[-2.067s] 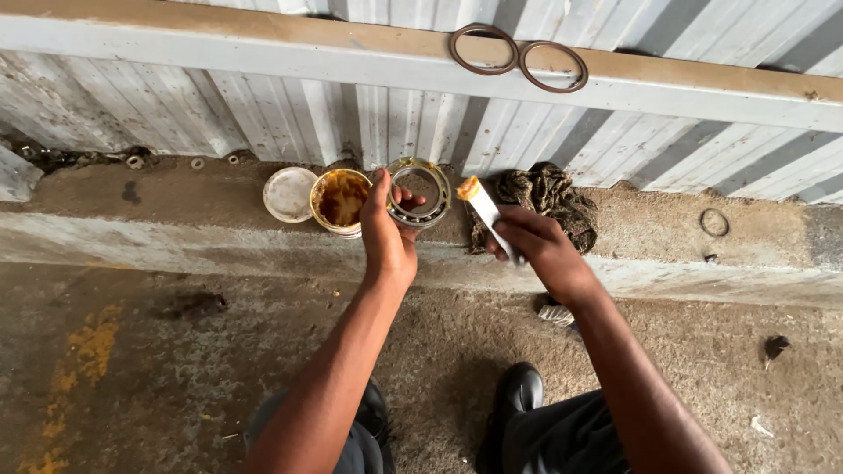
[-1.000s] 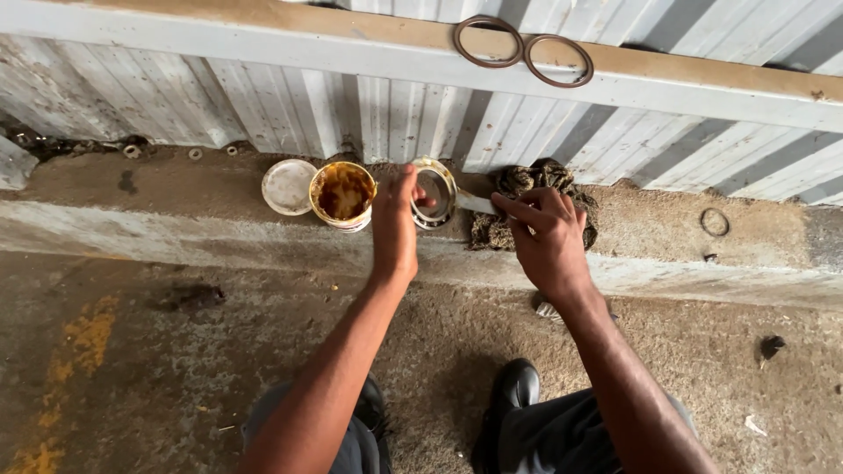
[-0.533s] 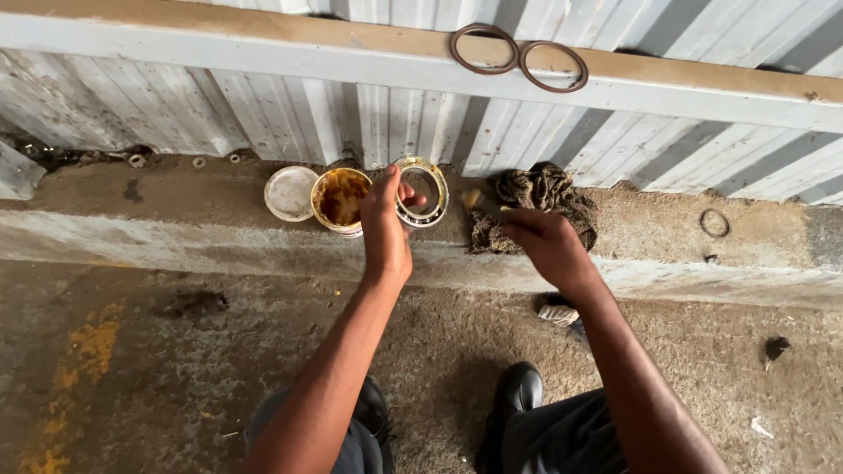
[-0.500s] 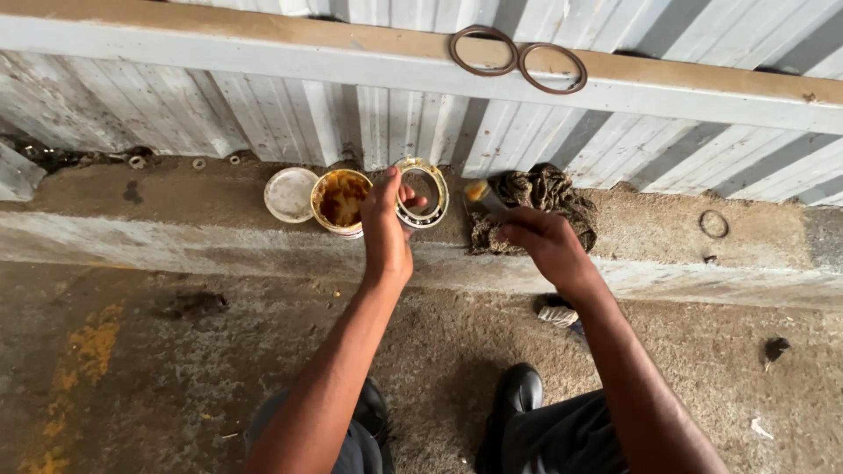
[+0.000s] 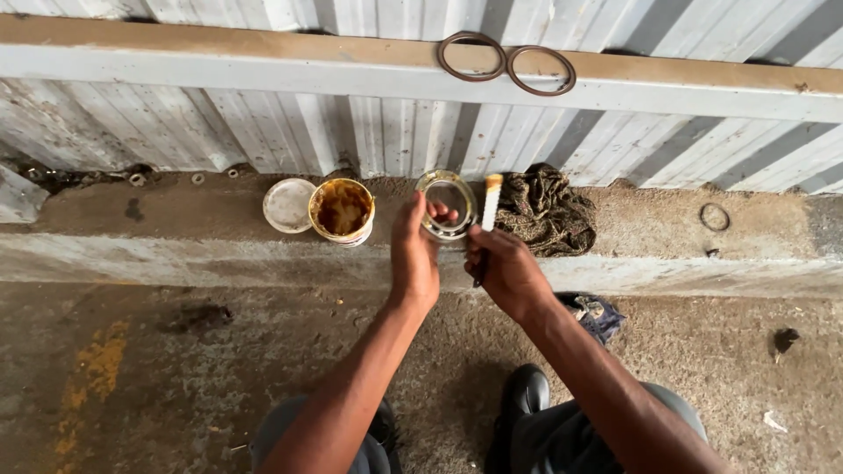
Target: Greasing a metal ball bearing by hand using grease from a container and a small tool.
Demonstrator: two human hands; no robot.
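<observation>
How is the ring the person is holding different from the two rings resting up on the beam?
The held ring is pale, shiny metal with a thick, deep band, gripped in the left hand above the concrete ledge. The two rings on the beam are dark, rusty brown, thin and flat, lying untouched side by side. The held ring looks smeared with brownish grease; the beam rings look dry. All three are round and open in the middle.

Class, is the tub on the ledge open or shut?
Open: the tub shows brown paste inside, and its white lid lies beside it.
</observation>
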